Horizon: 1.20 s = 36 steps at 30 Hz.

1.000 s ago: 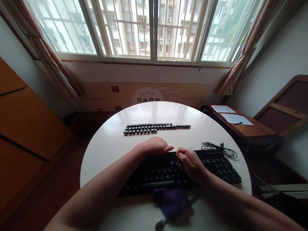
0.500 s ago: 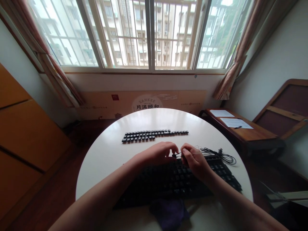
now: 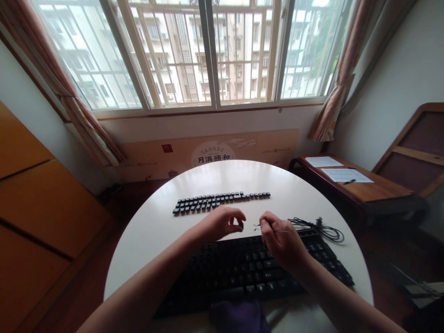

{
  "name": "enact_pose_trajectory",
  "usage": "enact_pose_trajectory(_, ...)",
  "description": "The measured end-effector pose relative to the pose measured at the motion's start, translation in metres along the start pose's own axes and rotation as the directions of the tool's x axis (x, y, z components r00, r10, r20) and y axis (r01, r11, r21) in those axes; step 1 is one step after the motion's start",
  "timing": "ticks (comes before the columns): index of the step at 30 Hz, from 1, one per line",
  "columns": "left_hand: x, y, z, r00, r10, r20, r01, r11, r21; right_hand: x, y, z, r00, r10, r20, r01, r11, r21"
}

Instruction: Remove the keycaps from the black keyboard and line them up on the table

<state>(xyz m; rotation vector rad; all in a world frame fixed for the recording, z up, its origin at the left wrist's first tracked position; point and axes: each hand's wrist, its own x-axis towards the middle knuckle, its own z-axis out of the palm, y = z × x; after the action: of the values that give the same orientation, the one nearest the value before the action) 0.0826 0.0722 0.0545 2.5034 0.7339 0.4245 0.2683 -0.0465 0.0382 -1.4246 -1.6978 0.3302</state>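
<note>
My left hand (image 3: 220, 223) pinches a small black keycap (image 3: 241, 225) between thumb and fingertips, above the far edge of the black keyboard (image 3: 253, 266). To its right, my right hand (image 3: 279, 233) is closed around a wire keycap puller (image 3: 257, 227). The puller's thin prongs point left toward the keycap, with a gap between them. Thin wire loops show behind the right fist. The keyboard lies below both hands, partly hidden by my forearms. Beyond the left hand, several loose keycaps (image 3: 201, 202) are lined up in rows.
A coiled black cable (image 3: 329, 231) lies at the keyboard's far right corner. A purple cloth (image 3: 239, 317) sits at the near side of the round white table (image 3: 138, 245). A wooden bench (image 3: 388, 185) with papers and pens stands to the right.
My left hand has moved left with the keycap, which has come away from the puller's prongs. My right hand stays closed on the puller. The camera view has tilted slightly.
</note>
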Motion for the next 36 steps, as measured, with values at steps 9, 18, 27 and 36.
enact_pose_trajectory(9,0.036,-0.065,-0.024,0.996,-0.058,-0.070,0.083,0.901,0.425,0.004,0.005,-0.006,0.998,-0.017,-0.056,0.019,0.999,0.041)
enact_pose_trajectory(18,0.026,-0.082,-0.012,0.997,-0.007,-0.071,0.045,0.831,0.554,0.004,0.006,-0.003,0.999,-0.039,-0.002,0.039,0.996,0.081)
enact_pose_trajectory(27,0.026,-0.077,-0.013,0.995,-0.016,-0.100,0.074,0.782,0.619,0.001,0.005,-0.004,0.994,-0.088,0.063,0.077,0.984,0.162)
enact_pose_trajectory(36,0.025,-0.075,-0.015,0.993,-0.045,-0.113,0.107,0.767,0.633,0.001,0.000,-0.005,0.987,-0.123,0.101,0.097,0.968,0.233)
